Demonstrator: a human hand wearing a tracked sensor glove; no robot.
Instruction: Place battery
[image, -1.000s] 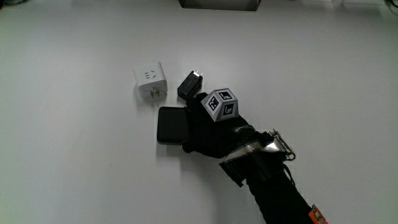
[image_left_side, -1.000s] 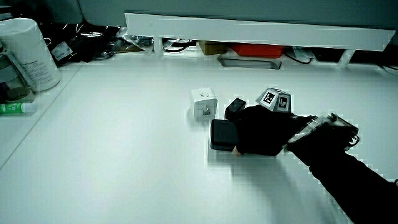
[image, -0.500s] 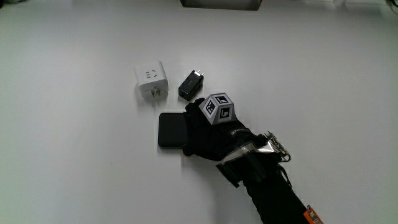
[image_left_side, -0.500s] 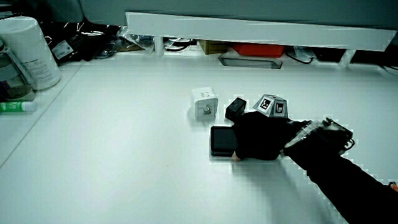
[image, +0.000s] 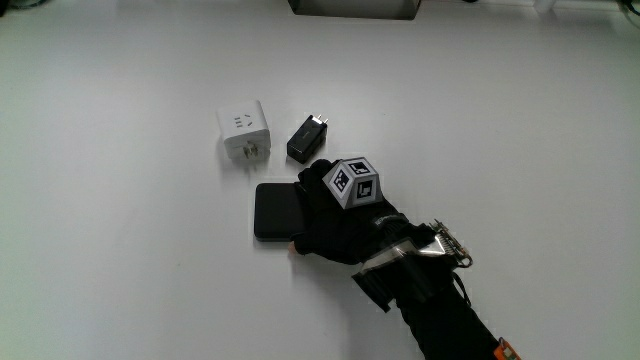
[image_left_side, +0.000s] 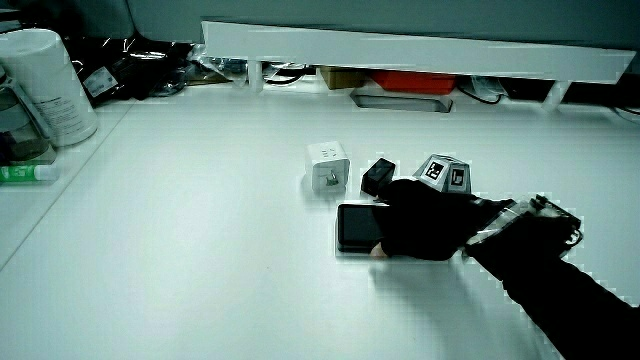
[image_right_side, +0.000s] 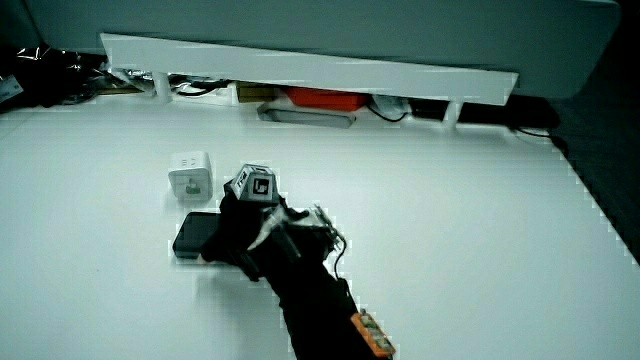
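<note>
Since the flat black battery pack (image: 276, 211) now lies level on the bench (image: 120, 270), with its whole underside down where a moment ago one edge seemed slightly raised in a side view (image_left_side: 357, 227), I judge the placing itself to be nearly done. My hand (image: 335, 220) rests over the pack's edge, the one nearer my forearm (image: 440, 310), covering that end. I cannot tell from any view whether the fingers still grip it or merely lie on it, so I will not call it released. Over the last second the pack has shifted a little nearer to me and settled, while the hand has flattened down with it; the patterned cube (image: 354, 182) on its back sits lower in a side view (image_right_side: 256, 184).

Just beside the hand, farther from me than the pack, is a small black adapter (image: 307, 138), close to the knuckles but apart from the pack. Next to that stands a white plug cube (image: 243, 131), also clear of the pack. A low white partition (image_left_side: 420, 50) runs along the bench's edge farthest from me, with clutter under it, and a white cylindrical container (image_left_side: 45, 85) stands well apart from everything.

What remains, as I read it, is to lift the hand straight off without dragging the pack or knocking the adapter.
</note>
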